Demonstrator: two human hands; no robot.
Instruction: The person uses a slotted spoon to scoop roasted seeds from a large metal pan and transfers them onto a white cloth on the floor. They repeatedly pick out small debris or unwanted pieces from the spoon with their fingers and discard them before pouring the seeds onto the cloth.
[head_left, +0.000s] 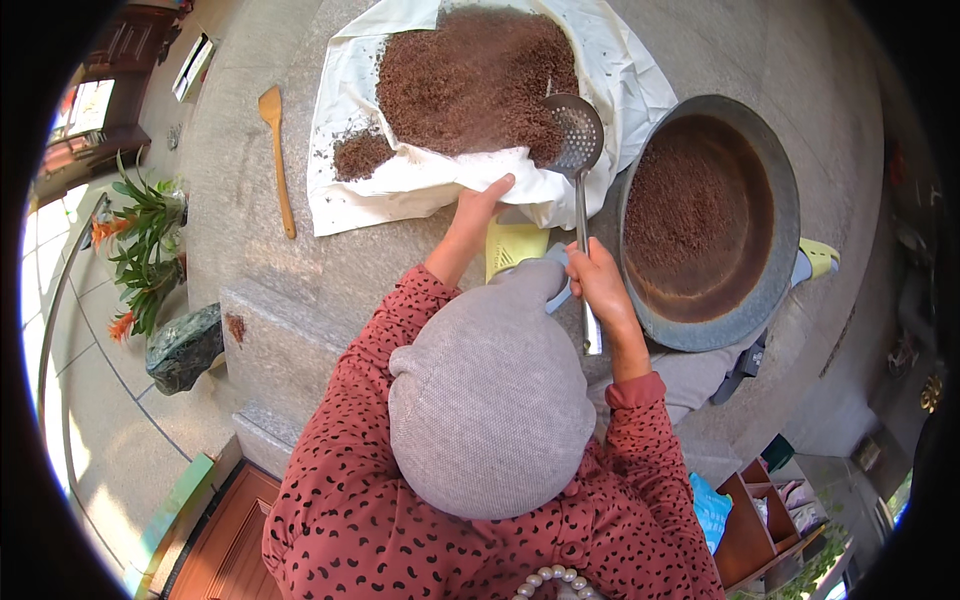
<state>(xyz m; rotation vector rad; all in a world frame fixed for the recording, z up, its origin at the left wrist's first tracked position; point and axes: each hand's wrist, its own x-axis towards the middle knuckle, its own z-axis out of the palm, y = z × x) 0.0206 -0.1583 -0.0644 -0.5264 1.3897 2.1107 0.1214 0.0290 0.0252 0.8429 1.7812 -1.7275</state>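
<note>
My right hand grips the metal handle of a perforated skimmer. The skimmer's round head rests at the right edge of a heap of dark reddish-brown grains. Those grains lie on a spread white cloth, with a smaller clump at its left. My left hand holds the cloth's near edge, thumb on top and the other fingers mostly hidden. To the right of the skimmer, a wide grey metal pan contains brown liquid and more grains.
A wooden spatula lies on the stone floor left of the cloth. Yellow slippers show beneath my arms and beside the pan. A stone step, a dark rock and flowering potted plants are at the left. Compartmented shelving stands lower right.
</note>
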